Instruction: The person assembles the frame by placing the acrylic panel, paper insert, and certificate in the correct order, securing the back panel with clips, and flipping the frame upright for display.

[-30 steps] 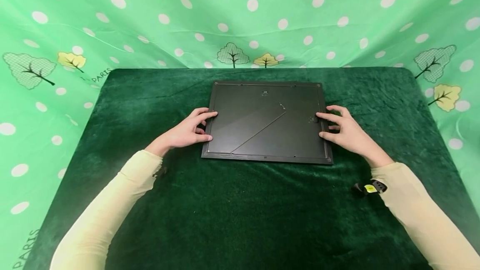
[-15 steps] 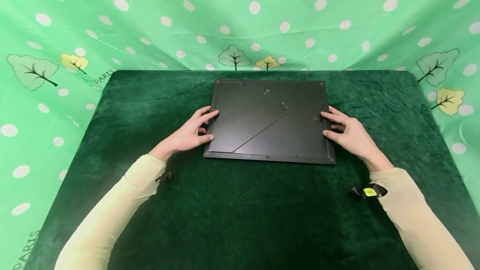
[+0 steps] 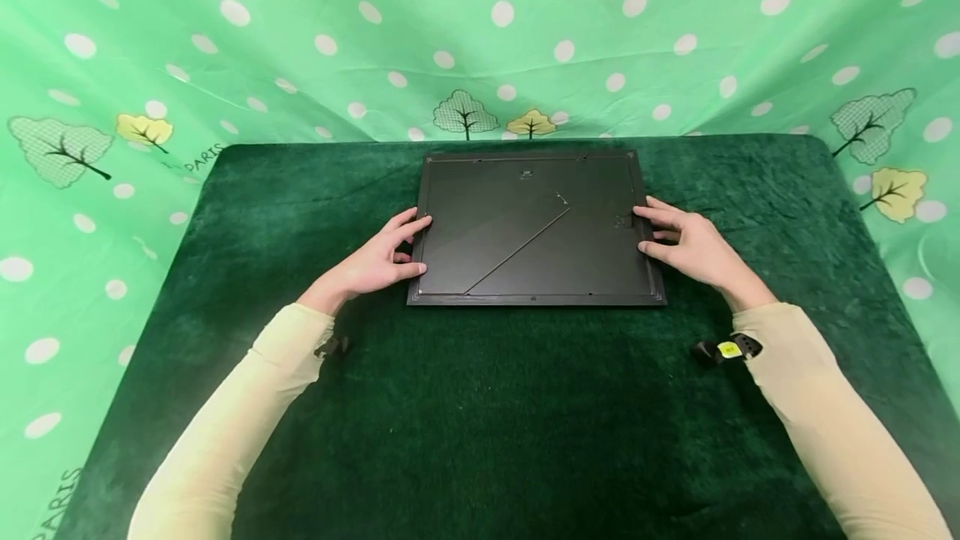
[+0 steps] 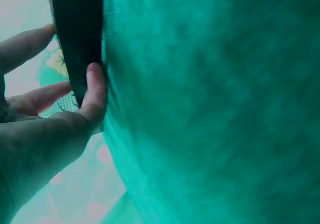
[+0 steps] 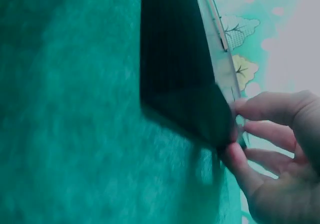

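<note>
A black picture frame (image 3: 525,232) lies back side up on the dark green cloth, its panel crossed by a thin diagonal line that runs to a small metal fitting (image 3: 562,198). My left hand (image 3: 375,261) grips the left edge, thumb and index finger on the border and other fingers partly hidden at the side. At the right edge, my right hand (image 3: 690,244) holds the border in a similar way. Both wrist views show the frame's thick dark side, with fingers at the left (image 4: 95,83) and right (image 5: 237,156). The frame's front face is hidden.
The green velvet cloth (image 3: 480,423) covers the table. A light green curtain (image 3: 480,32) with white dots and printed trees rises directly behind the table's far edge and at both sides. Small black devices (image 3: 731,348) sit at the wrists.
The frame has shifted slightly away from me with both hands on it, its right side more than its left. Its near edge now runs straighter across the table.
</note>
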Motion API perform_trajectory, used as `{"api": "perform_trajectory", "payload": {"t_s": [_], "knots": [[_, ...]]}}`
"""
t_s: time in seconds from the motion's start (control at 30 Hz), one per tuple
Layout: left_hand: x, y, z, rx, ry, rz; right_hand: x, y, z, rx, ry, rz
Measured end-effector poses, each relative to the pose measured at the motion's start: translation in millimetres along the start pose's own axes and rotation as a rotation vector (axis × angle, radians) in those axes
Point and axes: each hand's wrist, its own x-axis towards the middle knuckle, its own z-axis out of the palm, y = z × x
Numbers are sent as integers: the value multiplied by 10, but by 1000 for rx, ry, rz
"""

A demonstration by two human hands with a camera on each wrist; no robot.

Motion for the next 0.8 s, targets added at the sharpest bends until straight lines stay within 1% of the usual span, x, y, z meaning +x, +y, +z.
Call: {"api": "perform_trajectory", "payload": {"t_s": [0.13,0.23,0.33,0.4,0.5,0.57,0.8], "knots": [[13,55,-8,57,-16,-18,-16,66,-35,133,-35,38],[29,93,-22,60,-15,-28,-10,108,-50,210,-44,81],[38,90,-39,51,-9,-38,24,153,-55,285,-49,112],[42,73,-55,59,-8,-41,49,191,-58,363,-56,128],[63,52,-73,78,-16,-29,66,246,-72,452,-64,163],[70,43,-90,86,-21,-27,79,260,-74,471,-72,182],[80,30,-111,70,-20,-38,146,214,-102,414,-97,205]]}}
